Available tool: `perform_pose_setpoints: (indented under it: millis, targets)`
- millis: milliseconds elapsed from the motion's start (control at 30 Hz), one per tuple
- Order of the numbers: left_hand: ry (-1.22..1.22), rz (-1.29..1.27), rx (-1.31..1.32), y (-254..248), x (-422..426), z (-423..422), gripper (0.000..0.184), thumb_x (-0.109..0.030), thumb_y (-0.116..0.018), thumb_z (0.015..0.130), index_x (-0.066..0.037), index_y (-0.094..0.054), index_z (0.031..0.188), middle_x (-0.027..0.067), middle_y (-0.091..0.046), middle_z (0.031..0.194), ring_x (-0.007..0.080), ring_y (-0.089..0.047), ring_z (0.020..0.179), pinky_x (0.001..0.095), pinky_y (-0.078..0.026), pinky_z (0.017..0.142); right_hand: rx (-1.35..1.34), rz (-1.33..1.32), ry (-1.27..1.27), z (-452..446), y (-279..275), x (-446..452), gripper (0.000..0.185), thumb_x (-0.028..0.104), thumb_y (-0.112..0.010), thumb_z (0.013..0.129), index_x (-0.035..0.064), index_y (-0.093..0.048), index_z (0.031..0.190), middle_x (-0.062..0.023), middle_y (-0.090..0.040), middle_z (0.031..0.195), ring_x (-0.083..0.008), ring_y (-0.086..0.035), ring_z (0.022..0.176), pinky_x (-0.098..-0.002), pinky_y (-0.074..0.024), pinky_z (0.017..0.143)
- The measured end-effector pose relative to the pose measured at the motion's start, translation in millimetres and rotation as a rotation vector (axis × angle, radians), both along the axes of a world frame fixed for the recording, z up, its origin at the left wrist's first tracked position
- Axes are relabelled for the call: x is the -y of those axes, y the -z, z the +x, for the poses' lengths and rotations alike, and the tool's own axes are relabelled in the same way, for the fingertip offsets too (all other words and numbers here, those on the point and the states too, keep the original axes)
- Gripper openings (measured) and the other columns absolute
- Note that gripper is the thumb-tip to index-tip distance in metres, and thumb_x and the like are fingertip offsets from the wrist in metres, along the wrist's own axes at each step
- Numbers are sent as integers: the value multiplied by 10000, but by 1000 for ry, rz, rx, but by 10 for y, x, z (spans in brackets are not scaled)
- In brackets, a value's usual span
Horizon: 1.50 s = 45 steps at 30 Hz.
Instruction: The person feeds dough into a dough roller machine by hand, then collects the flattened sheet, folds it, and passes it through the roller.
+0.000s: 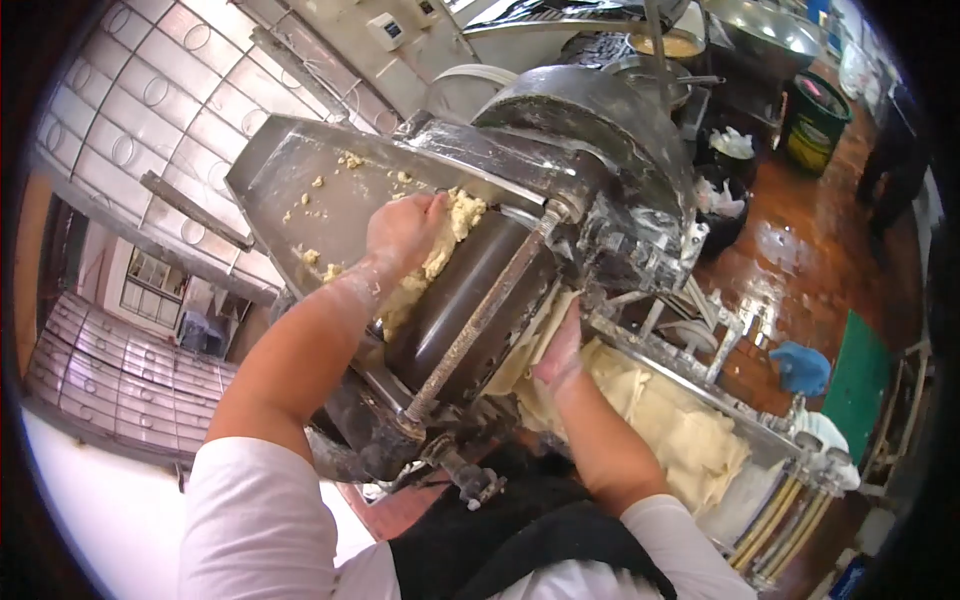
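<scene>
My left hand (405, 235) is closed in a fist against crumbly yellow dough (462, 214) at the upper side of a dark metal roller (465, 290). More of that dough lies in a strip along the roller, below the hand. On the roller's lower side, my right hand (562, 350) grips a pale dough sheet (540, 335) coming out of the machine; its fingers are partly hidden. Folded layers of pale dough (660, 410) lie in a metal tray beside my right forearm.
Dough crumbs dot the sloping metal feed plate (330, 190). A rusty rod (485, 325) crosses in front of the roller. A large round machine housing (590, 120) stands behind. To the right are a dark bucket (815, 125) and a wet-looking tiled floor (765, 270).
</scene>
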<state>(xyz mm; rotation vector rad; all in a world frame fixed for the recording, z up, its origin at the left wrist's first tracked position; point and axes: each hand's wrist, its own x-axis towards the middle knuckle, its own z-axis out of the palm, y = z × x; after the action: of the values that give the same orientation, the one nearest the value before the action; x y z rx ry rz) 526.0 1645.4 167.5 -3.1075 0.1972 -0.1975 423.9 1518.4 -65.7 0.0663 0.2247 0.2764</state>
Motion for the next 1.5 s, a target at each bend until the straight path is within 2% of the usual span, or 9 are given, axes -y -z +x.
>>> perform_pose_setpoints:
  millis: [233, 333, 400, 500, 600, 800, 1000, 1367, 1500]
  targets:
    - [77, 137, -22, -38, 41, -9, 455, -457, -414, 941, -95, -687, 976, 182, -672, 941, 374, -635, 912, 465, -494, 818, -165, -313, -111, -361, 328, 243, 679, 632, -417, 908, 112, -470, 1341, -98, -552, 1270, -288, -535, 1137, -454, -440, 966]
    - [33, 202, -161, -129, 121, 14, 411, -383, -429, 917, -66, -679, 997, 200, -663, 1006, 390, -625, 954, 472, -486, 858, -167, -518, -309, -454, 1036, 260, 550, 580, -585, 844, 149, -568, 1184, -41, -596, 955, -205, -571, 898, -393, -483, 782]
    - [48, 81, -236, 18, -78, 221, 407, -333, -457, 876, -5, -668, 997, 246, -645, 1031, 401, -619, 982, 462, -481, 876, -103, -696, -338, -541, 1482, 281, 594, 469, -548, 904, 63, -475, 1331, -156, -560, 1259, -306, -536, 1143, -468, -431, 968]
    - [58, 15, -253, 31, -131, 184, 430, -322, -480, 856, 39, -662, 1000, 272, -630, 1075, 385, -614, 1037, 446, -483, 885, -353, -1289, -408, -729, 1224, 474, 574, 384, -593, 893, 31, -470, 1329, -207, -568, 1226, -316, -537, 1163, -476, -428, 973]
    - [24, 10, -286, 34, -95, 179, 425, -314, -481, 864, 49, -656, 998, 284, -630, 1049, 405, -612, 1020, 456, -481, 883, -331, -1921, 75, -807, 997, 426, 583, 364, -600, 891, 15, -458, 1335, -235, -551, 1235, -332, -527, 1167, -470, -442, 946]
    - [-12, 29, -279, -48, 70, -24, 433, -326, -458, 883, 49, -653, 980, 301, -634, 983, 432, -623, 949, 478, -482, 863, -80, -832, -246, -296, 236, 141, 473, 463, -483, 938, 59, -547, 1176, -115, -671, 995, -204, -636, 792, -358, -486, 691]
    - [-57, -82, -299, 28, 32, -18, 438, -340, -446, 888, 35, -656, 970, 285, -635, 975, 443, -605, 965, 482, -464, 884, 67, -178, -220, -5, -169, -209, 606, 583, -328, 943, 104, -583, 1212, -82, -647, 1135, -297, -603, 1028, -455, -466, 918]
    - [-84, -452, -365, -251, -239, -301, 508, -442, -381, 937, -48, -630, 1139, 210, -609, 1199, 293, -565, 1147, 416, -415, 977, -24, -273, -85, -2, -517, -417, 518, 453, -301, 1004, 96, -464, 1342, -104, -542, 1286, -274, -545, 1146, -455, -478, 963]
    - [-132, 510, -329, -882, -1070, 112, 532, -459, -346, 962, -101, -537, 1306, 163, -560, 1295, 303, -506, 1223, 401, -364, 1063, 21, -203, -99, 95, -214, -444, 513, 460, -368, 988, 91, -473, 1328, -104, -562, 1248, -258, -569, 1110, -427, -506, 932]
